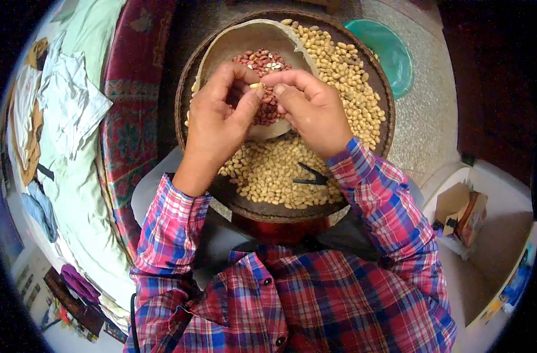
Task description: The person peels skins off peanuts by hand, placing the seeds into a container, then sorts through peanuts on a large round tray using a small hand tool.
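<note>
my left grip (220, 112) pinches a peanut (256, 86) over the bowl (218, 50); my right grip (316, 109) looks narrow, closure unclear; step appears to be shelling, next requiring thumb pressure

A small pale peanut (256, 86) is at the thumb tip of the left hand (224, 112), over a pale, round bowl (221, 50). Reddish, skinned kernels (261, 59) mixed with a few whitish bits lie loose in the bowl, which sits toward the far left of a round, dark tray. Tan, unshelled peanuts (333, 59) spread across the tray's right and near sides.
</note>
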Demonstrator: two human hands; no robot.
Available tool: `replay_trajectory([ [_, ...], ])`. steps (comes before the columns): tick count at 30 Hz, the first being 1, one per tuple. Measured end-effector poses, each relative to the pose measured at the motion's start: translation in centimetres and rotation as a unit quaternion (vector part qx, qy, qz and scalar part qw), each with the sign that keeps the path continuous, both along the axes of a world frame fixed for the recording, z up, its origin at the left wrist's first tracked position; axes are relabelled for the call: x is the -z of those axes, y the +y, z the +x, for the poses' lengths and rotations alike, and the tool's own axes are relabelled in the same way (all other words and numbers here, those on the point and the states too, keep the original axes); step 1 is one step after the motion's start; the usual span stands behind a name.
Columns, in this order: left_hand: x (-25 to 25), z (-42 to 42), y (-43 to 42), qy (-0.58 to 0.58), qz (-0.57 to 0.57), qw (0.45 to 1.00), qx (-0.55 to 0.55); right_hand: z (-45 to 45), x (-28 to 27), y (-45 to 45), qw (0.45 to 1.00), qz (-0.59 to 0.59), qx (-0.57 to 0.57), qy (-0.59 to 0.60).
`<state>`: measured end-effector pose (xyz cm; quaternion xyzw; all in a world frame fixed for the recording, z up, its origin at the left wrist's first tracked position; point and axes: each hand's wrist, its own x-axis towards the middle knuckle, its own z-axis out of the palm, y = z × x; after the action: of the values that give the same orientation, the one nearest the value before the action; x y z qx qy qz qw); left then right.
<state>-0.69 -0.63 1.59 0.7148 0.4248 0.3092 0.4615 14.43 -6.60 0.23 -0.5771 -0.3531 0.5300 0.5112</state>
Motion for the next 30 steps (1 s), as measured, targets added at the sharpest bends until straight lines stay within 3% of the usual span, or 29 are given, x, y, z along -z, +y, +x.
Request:
replay_trajectory([
  [6,-0.4,0.0,0.1,0.022,0.033,0.999,-0.008,0.1,-0.5,0.1,0.999,-0.022,-0.026,-0.006],
  [9,-0.4,0.1,0.1,0.014,0.015,1.000,-0.003,0.2,0.3,0.1,0.999,-0.014,0.015,-0.044],
  [18,0.1,-0.1,0.1,-0.020,0.001,0.999,0.038,-0.1,0.7,0.3,0.990,0.085,0.005,-0.109],
  [20,0.2,-0.2,0.1,-0.022,0.001,0.999,0.046,0.4,0.7,0.4,0.952,0.200,-0.056,-0.225],
  [23,0.1,-0.4,0.1,-0.043,-0.003,0.997,0.066,0.7,0.0,0.4,0.941,0.208,-0.074,-0.257],
  [24,-0.4,-0.3,0.0,-0.044,-0.037,0.997,0.058,0.7,0.1,0.4,0.941,0.209,-0.074,-0.257],
  [26,-0.6,-0.2,0.0,-0.045,-0.071,0.995,0.049,0.5,0.5,0.4,0.989,0.059,-0.026,-0.132],
  [30,-0.4,-0.3,0.2,-0.095,-0.129,0.985,0.061,0.5,0.2,0.3,0.999,-0.018,-0.028,-0.025],
])
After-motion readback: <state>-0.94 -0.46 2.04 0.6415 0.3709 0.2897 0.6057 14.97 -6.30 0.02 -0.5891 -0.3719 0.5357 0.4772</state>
